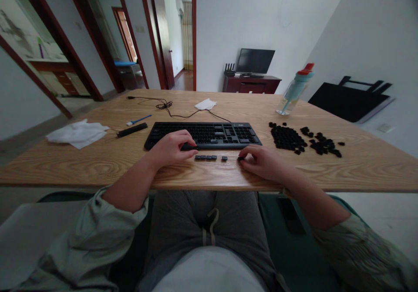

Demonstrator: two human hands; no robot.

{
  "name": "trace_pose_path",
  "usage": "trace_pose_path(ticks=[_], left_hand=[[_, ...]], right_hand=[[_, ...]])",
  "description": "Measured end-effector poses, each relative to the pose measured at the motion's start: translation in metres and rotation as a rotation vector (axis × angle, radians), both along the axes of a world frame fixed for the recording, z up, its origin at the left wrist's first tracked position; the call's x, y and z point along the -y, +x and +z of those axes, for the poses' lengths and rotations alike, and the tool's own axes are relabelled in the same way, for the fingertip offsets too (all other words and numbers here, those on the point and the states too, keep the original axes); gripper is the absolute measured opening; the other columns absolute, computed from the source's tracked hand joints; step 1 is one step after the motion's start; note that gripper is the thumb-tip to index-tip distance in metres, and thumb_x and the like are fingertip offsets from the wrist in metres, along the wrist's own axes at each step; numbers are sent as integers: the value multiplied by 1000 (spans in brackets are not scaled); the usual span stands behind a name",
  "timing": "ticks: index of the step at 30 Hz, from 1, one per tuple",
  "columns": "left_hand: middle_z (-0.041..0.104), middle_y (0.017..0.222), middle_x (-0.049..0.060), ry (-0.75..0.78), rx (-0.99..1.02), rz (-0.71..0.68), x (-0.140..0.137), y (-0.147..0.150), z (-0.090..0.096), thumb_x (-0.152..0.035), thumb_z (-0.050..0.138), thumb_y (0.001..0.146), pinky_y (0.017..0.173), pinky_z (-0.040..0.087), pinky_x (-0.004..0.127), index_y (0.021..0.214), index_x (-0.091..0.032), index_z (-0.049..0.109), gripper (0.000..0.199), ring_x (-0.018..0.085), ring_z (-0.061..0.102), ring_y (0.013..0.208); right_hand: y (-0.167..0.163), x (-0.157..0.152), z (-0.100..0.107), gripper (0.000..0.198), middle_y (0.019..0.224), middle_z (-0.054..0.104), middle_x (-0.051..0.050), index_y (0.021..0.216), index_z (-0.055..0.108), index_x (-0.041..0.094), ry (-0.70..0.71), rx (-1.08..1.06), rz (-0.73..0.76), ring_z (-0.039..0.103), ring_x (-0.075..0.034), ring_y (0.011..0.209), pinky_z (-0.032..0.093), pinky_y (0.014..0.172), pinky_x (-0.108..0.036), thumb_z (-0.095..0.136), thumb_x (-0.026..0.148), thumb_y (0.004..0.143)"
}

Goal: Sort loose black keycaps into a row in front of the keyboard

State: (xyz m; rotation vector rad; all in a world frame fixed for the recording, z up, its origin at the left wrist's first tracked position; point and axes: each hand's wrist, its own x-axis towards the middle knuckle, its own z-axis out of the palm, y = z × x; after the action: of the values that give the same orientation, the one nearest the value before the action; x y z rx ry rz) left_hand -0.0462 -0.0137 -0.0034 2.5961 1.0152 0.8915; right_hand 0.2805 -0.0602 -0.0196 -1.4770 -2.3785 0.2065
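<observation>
A black keyboard [209, 132] lies on the table with many of its keycaps off and a few still seated. At its front left edge, my left hand [171, 149] is closed, thumb and fingers around a dark, long keycap [189, 147] that is partly hidden. Between my hands, several grey keycaps [205, 157] form a short row on the wood, and a single keycap [224, 158] sits just right of them. My right hand [261, 160] rests on the table in front of the keyboard's right end, pinching a small black keycap [241, 158].
Loose black keycaps [287, 139] are spread at the right, with a water bottle [295, 89] behind them. Left of the keyboard lie a black bar [132, 129], a blue brush [139, 120] and white tissues [77, 133]. A coiled cable [164, 105] and another tissue [205, 104] lie behind.
</observation>
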Motion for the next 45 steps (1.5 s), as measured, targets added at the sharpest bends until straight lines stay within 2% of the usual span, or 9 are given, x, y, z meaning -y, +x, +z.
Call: trace_pose_path(ticks=[7,15,22,26,29,35,41,45], left_hand=[[63,89,1,11,-14,-39,-1,4,-2,-28,70,82,62,42,21,87,-16,72,13,9,55,68],[64,90,2,0,10,-76,8,11,-1,-30,70,84,66,45,23,87,-17,72,14,11,59,74],[64,95,4,70,-69,-144,24,57,6,-33,66,87,77,48,26,90,-18,73,17,14,62,85],[66,98,4,146,-169,-136,21,89,12,-32,63,87,81,48,29,93,-20,73,17,17,62,90],[67,98,5,184,-239,-153,17,104,9,-30,65,83,86,47,33,89,-19,74,15,20,60,93],[68,100,5,190,-176,-133,13,103,-7,-33,66,84,92,44,37,88,-21,74,16,21,58,97],[68,101,5,178,-135,-137,14,100,-10,-34,69,83,95,43,39,90,-21,75,16,21,57,99],[69,102,6,176,-125,-117,14,99,-9,-34,70,83,95,44,39,90,-21,76,17,22,57,99]], right_hand=[[-3,3,-2,23,97,68,-8,101,71,22,71,-87,37,63,-22,88,50,75,-32,60,38,88],[-15,0,-12,20,110,65,-10,104,70,22,202,-203,162,61,-24,104,49,92,-40,63,31,87],[-7,3,-18,22,108,65,-9,100,69,20,251,-280,139,59,-24,104,47,93,-40,62,17,80],[-1,2,-18,26,104,66,-8,102,67,20,201,-305,79,60,-24,101,47,91,-41,62,15,77],[0,3,-17,29,104,66,-8,106,66,19,178,-285,68,60,-25,99,47,91,-41,64,17,77],[-6,5,-16,19,105,66,-8,101,68,21,264,-299,182,59,-24,100,46,92,-41,67,24,83],[-9,0,-21,11,100,67,-8,94,70,21,358,-295,228,59,-22,93,48,84,-38,67,22,84],[-11,0,-20,9,100,68,-7,93,70,22,354,-272,200,59,-22,92,48,85,-39,68,23,84]])
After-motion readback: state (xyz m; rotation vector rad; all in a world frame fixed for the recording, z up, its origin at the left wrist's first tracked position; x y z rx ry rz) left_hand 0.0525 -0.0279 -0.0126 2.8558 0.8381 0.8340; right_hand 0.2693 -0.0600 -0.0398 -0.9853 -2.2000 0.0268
